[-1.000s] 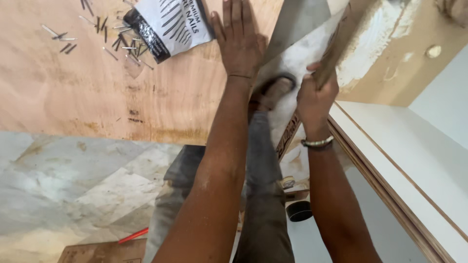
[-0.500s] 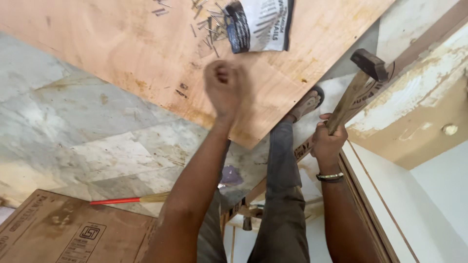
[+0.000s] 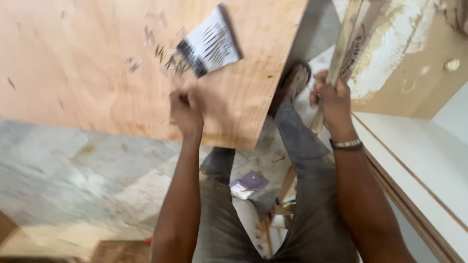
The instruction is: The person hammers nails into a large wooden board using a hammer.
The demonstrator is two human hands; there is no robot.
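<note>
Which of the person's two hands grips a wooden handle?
The right hand, the one with the wristband, is wrapped around the wooden handle. The left hand is a closed fist over the plywood, with no handle in it.

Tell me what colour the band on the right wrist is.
Silver, metallic-looking; the wristband shows in the head view, below the right hand.

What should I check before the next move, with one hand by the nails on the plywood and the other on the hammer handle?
1. Right hand grip on hammer handle: closed around it, ok.
2. Hammer head: out of frame, cannot tell.
3. Left hand: closed over the plywood sheet; whether it holds a nail, cannot tell, blurred.
4. Loose nails: scattered beside the nail packet, within reach, ok.
5. Foot: close to the plywood's edge, right beside the handle, not ok.
6. White board: lies right of the right arm, apart from the handle, ok.
</note>
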